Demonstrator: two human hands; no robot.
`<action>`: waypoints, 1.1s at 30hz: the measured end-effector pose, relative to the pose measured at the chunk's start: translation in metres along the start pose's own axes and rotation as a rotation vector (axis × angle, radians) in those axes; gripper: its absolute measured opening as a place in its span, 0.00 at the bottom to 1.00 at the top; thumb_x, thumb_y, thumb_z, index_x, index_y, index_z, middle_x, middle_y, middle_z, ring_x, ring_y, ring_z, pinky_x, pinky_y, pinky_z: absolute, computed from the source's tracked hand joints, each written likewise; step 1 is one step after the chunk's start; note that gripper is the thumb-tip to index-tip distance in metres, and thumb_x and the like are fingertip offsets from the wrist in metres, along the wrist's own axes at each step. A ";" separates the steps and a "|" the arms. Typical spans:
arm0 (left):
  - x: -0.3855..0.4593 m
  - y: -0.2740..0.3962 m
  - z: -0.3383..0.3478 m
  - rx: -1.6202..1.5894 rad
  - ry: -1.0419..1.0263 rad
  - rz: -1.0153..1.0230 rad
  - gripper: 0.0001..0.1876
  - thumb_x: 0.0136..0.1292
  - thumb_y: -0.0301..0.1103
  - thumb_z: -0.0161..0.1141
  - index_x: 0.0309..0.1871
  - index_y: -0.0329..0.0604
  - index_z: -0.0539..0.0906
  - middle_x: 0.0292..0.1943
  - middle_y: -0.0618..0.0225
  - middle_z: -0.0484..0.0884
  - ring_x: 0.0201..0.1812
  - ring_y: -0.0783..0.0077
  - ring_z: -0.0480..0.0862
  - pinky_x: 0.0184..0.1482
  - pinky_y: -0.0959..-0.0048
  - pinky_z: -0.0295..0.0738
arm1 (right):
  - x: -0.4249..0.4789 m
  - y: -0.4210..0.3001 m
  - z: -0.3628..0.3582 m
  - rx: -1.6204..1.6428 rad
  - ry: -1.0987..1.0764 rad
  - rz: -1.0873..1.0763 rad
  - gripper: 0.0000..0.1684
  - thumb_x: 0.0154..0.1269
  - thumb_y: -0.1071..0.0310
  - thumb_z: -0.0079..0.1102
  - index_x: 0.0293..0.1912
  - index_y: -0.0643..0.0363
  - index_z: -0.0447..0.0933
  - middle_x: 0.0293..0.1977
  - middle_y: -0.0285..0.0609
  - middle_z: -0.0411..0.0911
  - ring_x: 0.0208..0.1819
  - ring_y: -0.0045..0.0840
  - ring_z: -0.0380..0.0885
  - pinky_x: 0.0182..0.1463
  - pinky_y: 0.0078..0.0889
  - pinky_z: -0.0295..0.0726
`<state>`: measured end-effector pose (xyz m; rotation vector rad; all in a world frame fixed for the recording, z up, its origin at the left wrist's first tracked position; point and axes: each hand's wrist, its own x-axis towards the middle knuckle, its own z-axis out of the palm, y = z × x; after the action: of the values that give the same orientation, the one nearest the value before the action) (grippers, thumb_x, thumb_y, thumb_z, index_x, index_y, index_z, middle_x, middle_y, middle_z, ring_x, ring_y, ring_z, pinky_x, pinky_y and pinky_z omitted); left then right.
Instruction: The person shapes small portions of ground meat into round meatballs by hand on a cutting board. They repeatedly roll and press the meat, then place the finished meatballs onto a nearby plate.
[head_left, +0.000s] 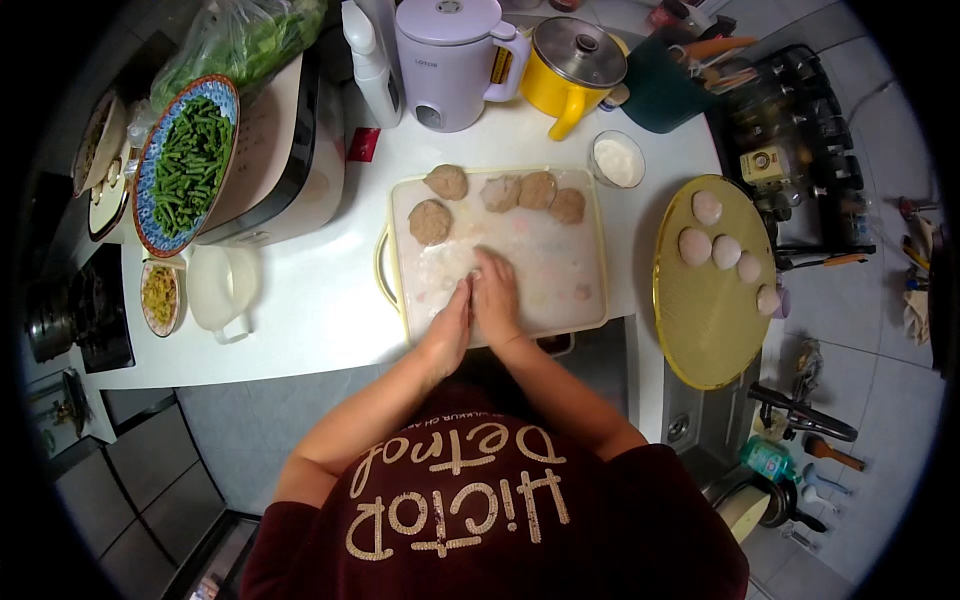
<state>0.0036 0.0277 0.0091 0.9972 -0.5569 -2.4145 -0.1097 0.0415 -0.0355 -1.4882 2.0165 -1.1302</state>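
Note:
My left hand (448, 326) and my right hand (495, 296) are pressed palm to palm above the near half of a plastic cutting board (555, 259). A small pale bit shows between the fingers, but the palms hide whatever lies between them. Along the board's far side rest several rough, brownish dough lumps; one dough lump (430, 223) sits at the left, beyond my fingertips, and another dough lump (538, 190) is in a touching row at the right. On a round gold tray (712, 330) to the right are several smooth, pale dough rounds (695, 247).
A glass bowl of white flour (616, 159) stands beyond the board's right corner. Behind are a lavender electric blender (450, 67) and a yellow lidded pot (574, 67). At left, a blue-patterned plate of cut green beans (187, 165) rests near a clear plastic measuring cup (221, 281). The tray overhangs the sink (690, 409).

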 end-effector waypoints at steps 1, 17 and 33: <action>0.000 -0.002 -0.002 0.033 0.010 0.022 0.38 0.78 0.54 0.36 0.78 0.34 0.44 0.80 0.59 0.39 0.80 0.66 0.40 0.78 0.70 0.33 | 0.005 0.004 -0.004 -0.053 0.033 -0.058 0.23 0.65 0.76 0.46 0.60 0.63 0.70 0.57 0.55 0.73 0.60 0.50 0.69 0.64 0.47 0.67; -0.001 -0.004 0.001 0.157 -0.010 0.023 0.38 0.78 0.56 0.34 0.78 0.38 0.43 0.80 0.58 0.40 0.80 0.66 0.40 0.78 0.70 0.32 | 0.009 0.021 -0.014 -0.068 0.020 -0.082 0.22 0.67 0.74 0.46 0.60 0.64 0.70 0.60 0.53 0.71 0.64 0.49 0.66 0.69 0.46 0.63; 0.002 -0.008 -0.009 0.261 -0.059 0.054 0.39 0.77 0.59 0.33 0.79 0.41 0.41 0.81 0.66 0.36 0.80 0.69 0.35 0.78 0.68 0.31 | 0.025 0.028 -0.011 -0.089 0.053 -0.066 0.24 0.70 0.71 0.46 0.63 0.64 0.68 0.65 0.55 0.67 0.69 0.48 0.61 0.72 0.47 0.58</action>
<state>0.0073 0.0311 -0.0021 1.0027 -0.9273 -2.3711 -0.1433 0.0254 -0.0472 -1.5947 2.0925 -1.1304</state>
